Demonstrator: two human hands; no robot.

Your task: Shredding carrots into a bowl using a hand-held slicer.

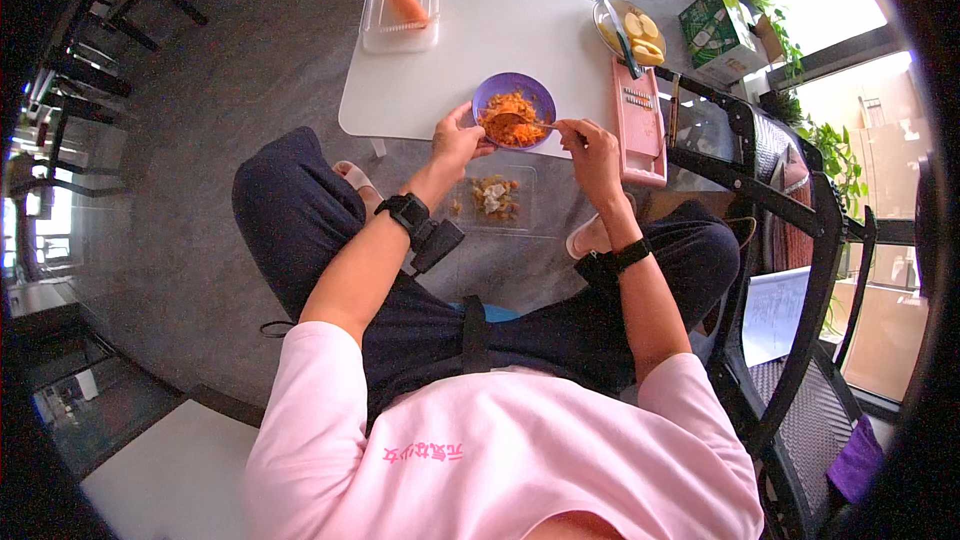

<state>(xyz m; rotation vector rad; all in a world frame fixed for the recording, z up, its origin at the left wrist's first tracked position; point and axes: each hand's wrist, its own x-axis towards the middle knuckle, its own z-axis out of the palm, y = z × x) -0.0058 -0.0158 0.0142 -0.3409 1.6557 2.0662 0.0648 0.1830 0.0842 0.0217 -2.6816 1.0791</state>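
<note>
My left hand (457,136) grips the lower left rim of a purple bowl (551,101), which is at the near edge of a white table (480,22). Grated carrot (514,101) fills much of the bowl. In my right hand (592,150) is the handle of a metal spoon (541,125), entering the bowl from the right. Its head lies among the carrot shreds, partly covered. Just right of that hand, a pink grater (637,127) with metal blades overhangs the table's near edge.
A clear plastic container (375,34) holds a carrot piece (405,4) at the far left. Cut pale fruit or vegetable pieces (645,30) and a knife (622,37) rest on a plate at the far right. Below, a clear tray (525,199) contains food scraps (495,196). A black-framed chair (780,210) stands right.
</note>
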